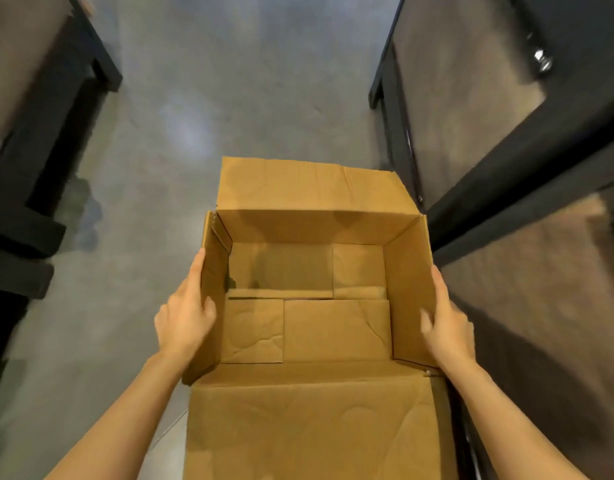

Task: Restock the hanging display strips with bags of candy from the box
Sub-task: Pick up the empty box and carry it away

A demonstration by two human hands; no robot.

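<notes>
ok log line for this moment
box: open, no candy visible | left hand: holds left wall | right hand: holds right wall | over floor

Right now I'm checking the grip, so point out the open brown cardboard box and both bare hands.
open brown cardboard box (336, 329): head view, inside bottom flap.
left hand (184, 320): head view, back of hand.
right hand (449, 327): head view, back of hand.
</notes>
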